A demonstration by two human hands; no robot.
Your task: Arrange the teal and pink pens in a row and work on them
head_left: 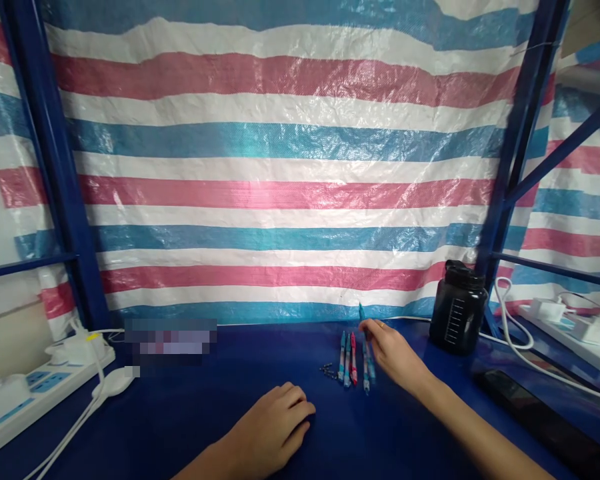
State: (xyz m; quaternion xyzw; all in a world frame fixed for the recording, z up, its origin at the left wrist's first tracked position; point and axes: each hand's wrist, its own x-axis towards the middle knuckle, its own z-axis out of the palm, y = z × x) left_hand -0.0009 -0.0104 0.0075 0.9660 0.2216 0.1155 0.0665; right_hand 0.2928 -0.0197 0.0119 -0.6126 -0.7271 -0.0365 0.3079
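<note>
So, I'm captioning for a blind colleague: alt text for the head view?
A person's right hand holds a teal pen beside other pens on a blue table, the left hand resting nearby. A black bottle stands at right; a striped sheet hangs behind.

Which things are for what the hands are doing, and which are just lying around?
Probably for the job:
teal pen in the right hand
pink pen and blue pens lying nearby
small dark bits beside them

Probably just lying about:
black bottle
flat black thing
left-side power strip
</note>
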